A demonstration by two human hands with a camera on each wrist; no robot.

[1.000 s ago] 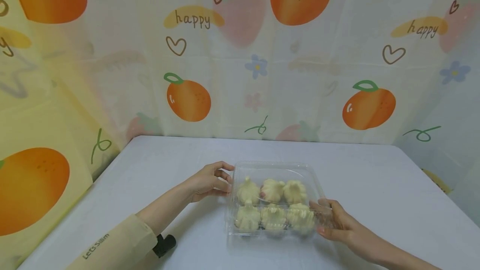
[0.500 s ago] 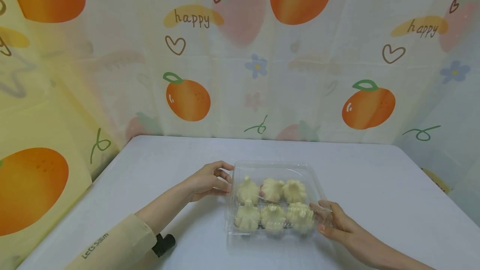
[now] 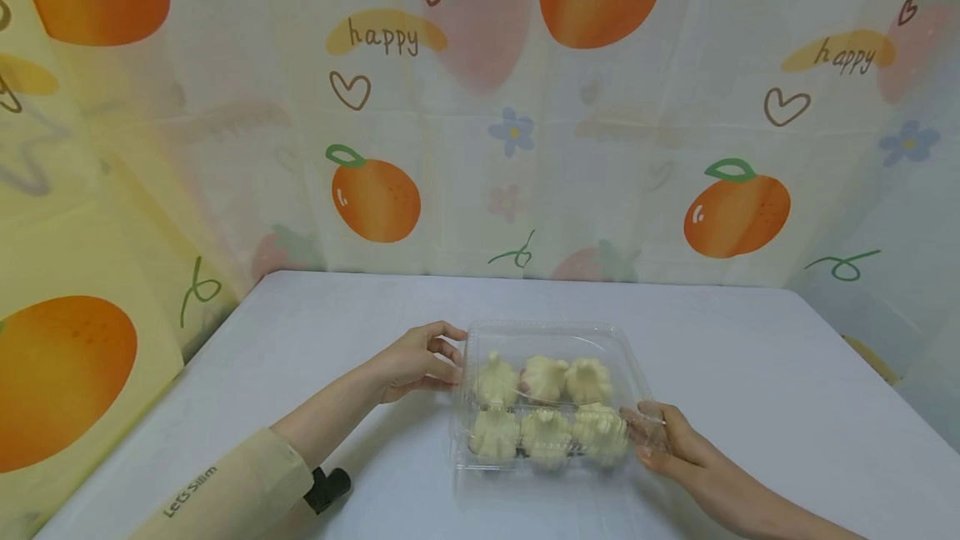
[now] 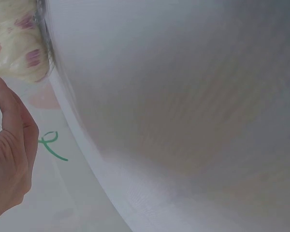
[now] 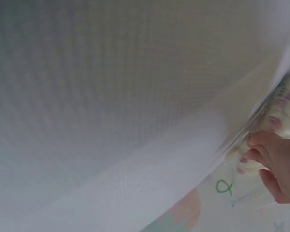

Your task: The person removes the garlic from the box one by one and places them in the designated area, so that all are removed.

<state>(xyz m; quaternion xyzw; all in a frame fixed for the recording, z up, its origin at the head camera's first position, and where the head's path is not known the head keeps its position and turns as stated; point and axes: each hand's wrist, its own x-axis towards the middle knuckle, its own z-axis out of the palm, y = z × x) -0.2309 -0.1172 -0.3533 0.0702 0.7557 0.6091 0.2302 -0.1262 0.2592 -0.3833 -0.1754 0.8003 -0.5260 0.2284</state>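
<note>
A clear plastic clamshell box (image 3: 551,338) sits on the white table, with several pale garlic bulbs (image 3: 545,435) in two rows inside. Purple patches show on the bulbs (image 4: 19,53) in the left wrist view. My left hand (image 3: 420,363) holds the box's left side, its fingers bent and spread from the far corner downward. At the opposite side, my right hand (image 3: 678,447) grips the near right part, thumb in front and fingers partly seen through the plastic. In the right wrist view, the right hand (image 5: 278,162) is beside the bulbs. Whether the lid is fastened I cannot tell.
White cloth covers the table (image 3: 360,307). A printed fruit curtain (image 3: 465,190) hangs behind it and along both sides. A black device (image 3: 328,490) sticks out from under the left sleeve (image 3: 225,490).
Almost nothing differs. Both hands stay at the sides of the box, and the right thumb shifts very slightly against its edge.
</note>
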